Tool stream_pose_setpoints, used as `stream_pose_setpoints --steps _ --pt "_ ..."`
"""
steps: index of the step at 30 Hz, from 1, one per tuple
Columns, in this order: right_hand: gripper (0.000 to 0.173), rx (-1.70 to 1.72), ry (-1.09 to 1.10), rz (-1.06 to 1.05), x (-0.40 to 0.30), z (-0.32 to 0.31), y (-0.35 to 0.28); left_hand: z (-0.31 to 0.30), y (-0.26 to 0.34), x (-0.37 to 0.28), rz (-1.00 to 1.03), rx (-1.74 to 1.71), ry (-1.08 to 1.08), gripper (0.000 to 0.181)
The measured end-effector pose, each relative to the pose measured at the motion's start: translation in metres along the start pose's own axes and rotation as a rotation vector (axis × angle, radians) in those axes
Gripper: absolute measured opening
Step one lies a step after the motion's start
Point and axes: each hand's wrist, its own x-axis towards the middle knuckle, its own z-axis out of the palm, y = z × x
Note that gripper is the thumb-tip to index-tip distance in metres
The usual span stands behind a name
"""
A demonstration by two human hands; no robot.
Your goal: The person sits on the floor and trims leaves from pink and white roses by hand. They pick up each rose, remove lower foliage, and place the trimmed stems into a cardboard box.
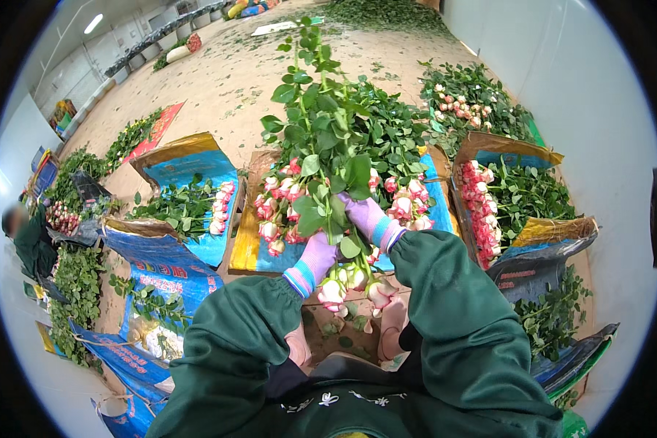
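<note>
My left hand (pixel 313 261), in a lilac knit glove with a striped cuff, is closed round the lower stems of several long roses (pixel 334 290). Their white, pink-edged heads hang towards me, and their leafy stems stretch away from me. My right hand (pixel 368 217), gloved alike, lies among the leaves and stems of the same roses a little farther off; leaves hide its fingertips. Beneath and behind them, more pink-and-white roses (pixel 402 205) lie in two groups on a stand (pixel 243 249) covered with blue and yellow woven plastic.
A sling of woven sacking with roses (pixel 219 211) stands at left, another with a row of roses (pixel 479 211) at right. More roses (pixel 460 107) lie by the right wall. A co-worker (pixel 33 246) is at far left. Leaves litter the floor (pixel 219 87).
</note>
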Motion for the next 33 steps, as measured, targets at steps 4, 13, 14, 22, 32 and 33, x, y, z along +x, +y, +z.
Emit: stream_pose_setpoints --steps 4,13,14,22,32,33 --pt "0.030 -0.259 -0.174 -0.024 0.000 -0.007 0.003 0.006 -0.004 -0.007 0.157 0.163 0.146 0.035" --pt "0.026 -0.723 -0.059 0.108 -0.030 -0.009 -0.047 -0.012 -0.014 -0.012 0.132 -0.036 0.165 0.035" --pt "0.029 -0.711 0.061 -0.002 -0.017 -0.015 -0.019 -0.022 -0.024 -0.006 0.073 -0.053 0.179 0.033" --pt "0.028 -0.144 0.041 0.228 -0.036 -0.039 -0.075 -0.013 -0.006 -0.022 0.086 -0.017 0.300 0.025" --pt "0.030 0.100 0.492 -0.028 -0.027 -0.138 -0.081 -0.078 -0.052 -0.011 0.134 0.568 0.521 0.012" --pt "0.030 0.253 0.450 -0.033 -0.031 -0.148 -0.075 -0.083 -0.056 -0.006 0.090 0.857 0.559 0.013"
